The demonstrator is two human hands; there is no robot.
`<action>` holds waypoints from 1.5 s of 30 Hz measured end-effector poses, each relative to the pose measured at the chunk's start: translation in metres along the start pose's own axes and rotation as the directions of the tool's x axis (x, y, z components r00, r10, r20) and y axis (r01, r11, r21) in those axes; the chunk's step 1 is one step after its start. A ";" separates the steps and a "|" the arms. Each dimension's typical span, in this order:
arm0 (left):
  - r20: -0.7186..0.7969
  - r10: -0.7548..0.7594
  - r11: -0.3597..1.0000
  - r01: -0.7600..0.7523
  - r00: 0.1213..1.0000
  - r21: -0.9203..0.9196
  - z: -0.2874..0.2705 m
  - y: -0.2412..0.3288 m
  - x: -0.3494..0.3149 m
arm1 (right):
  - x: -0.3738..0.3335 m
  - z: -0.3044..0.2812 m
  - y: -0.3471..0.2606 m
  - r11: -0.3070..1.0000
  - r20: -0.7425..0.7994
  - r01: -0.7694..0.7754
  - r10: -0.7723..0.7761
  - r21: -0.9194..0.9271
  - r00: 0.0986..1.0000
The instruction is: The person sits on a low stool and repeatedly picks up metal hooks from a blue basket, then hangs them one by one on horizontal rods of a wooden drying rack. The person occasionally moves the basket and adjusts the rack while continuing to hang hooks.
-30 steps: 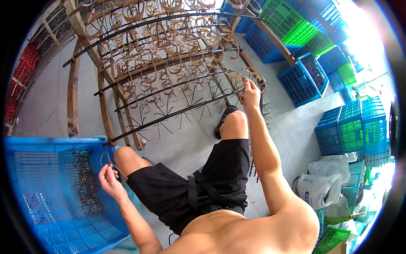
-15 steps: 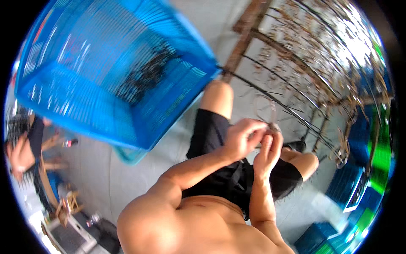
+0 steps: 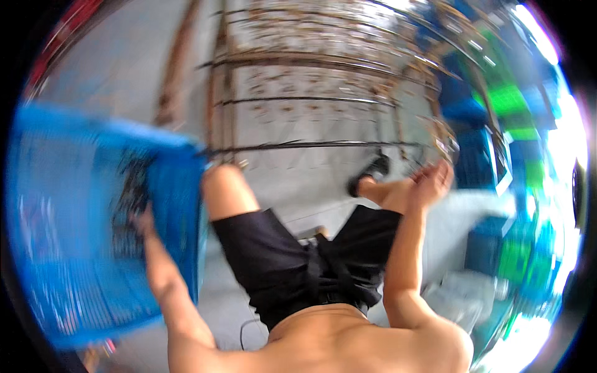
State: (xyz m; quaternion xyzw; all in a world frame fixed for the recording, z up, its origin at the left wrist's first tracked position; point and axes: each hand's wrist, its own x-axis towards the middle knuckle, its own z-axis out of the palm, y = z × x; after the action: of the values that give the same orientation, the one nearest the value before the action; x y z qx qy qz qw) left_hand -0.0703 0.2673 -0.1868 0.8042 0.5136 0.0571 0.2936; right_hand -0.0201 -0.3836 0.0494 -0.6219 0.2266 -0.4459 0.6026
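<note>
– Grey floor [image 3: 292, 186] under everything. What bounds the work area?
– Blue crate [image 3: 112, 127] on the left, its right wall just beside the left knee [image 3: 229, 189]. Rack [image 3: 298, 60] ahead: brown frame, black bars running across. Floor shows between the lowest bar [image 3: 311, 145] and the black shorts [image 3: 249, 242].
– Right-side margin?
– Stacked crates [image 3: 476, 155] past the rack's right end, blue with some green. Strip of floor between them and the right forearm [image 3: 404, 261].
– Parts?
– Two lots. Dark tangle [image 3: 132, 171] in the blue crate: thin, near-black pieces, loosely heaped, smeared by blur, so no single outline reads. Brown loops [image 3: 444, 146] at the rack's right end: thin, curved, with bright glints. More brownish bits in rows along the bars, also blurred.
– Left hand?
– Left hand [image 3: 143, 221] is down inside the blue crate, overlapping the right side of the dark tangle. Contact unconfirmed. Grip: can't tell, too blurred.
– Right?
– Right hand [image 3: 433, 183] sits just below the brown loops, by the right knee, fingers bent. Touching them or just beside: can't tell. Pinching anything: can't tell either.
</note>
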 end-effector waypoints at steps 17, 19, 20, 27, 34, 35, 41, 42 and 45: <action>-0.044 0.639 0.755 -0.615 0.768 0.225 -0.042 -0.014 -0.097 | 0.009 0.034 0.043 0.898 0.162 -0.414 0.391 0.149 0.906; 0.056 0.613 0.779 -0.615 0.788 0.125 -0.046 -0.004 -0.121 | 0.008 0.034 0.040 0.889 0.213 -0.429 0.393 0.161 0.894; 0.078 0.620 0.774 -0.625 0.780 0.098 -0.048 -0.001 -0.122 | 0.010 0.034 0.043 0.878 0.222 -0.437 0.394 0.198 0.892; -0.113 0.455 0.852 -0.468 0.884 -0.234 -0.044 0.028 -0.144 | 0.001 0.037 0.028 0.922 0.235 -0.387 0.375 0.008 0.897; -0.178 0.461 0.861 -0.389 0.869 0.328 -0.042 0.021 -0.123 | -0.005 0.036 0.033 0.969 0.278 -0.193 0.231 -0.157 0.933; -0.189 0.430 0.835 -0.308 0.883 0.456 -0.044 0.033 -0.136 | -0.005 0.036 0.031 0.965 0.256 -0.208 0.245 -0.163 0.935; 0.057 0.270 0.937 -0.249 0.961 -0.246 -0.040 0.004 -0.110 | 0.002 0.035 0.030 0.964 0.230 -0.125 0.180 -0.235 0.956; 0.125 0.242 0.918 -0.185 0.962 -0.350 -0.040 0.000 -0.109 | 0.006 0.036 0.029 0.959 0.234 -0.209 0.252 -0.192 0.939; 0.338 0.145 0.813 0.083 0.930 -0.577 -0.054 0.009 -0.120 | 0.012 0.029 0.039 0.901 0.287 -0.433 0.408 0.028 0.867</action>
State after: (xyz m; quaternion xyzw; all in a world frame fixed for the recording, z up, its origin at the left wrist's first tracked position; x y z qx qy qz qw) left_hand -0.1407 0.1834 -0.1125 0.6803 0.3941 0.0652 0.6145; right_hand 0.0195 -0.3843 0.0196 -0.5851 0.2505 -0.2234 0.7382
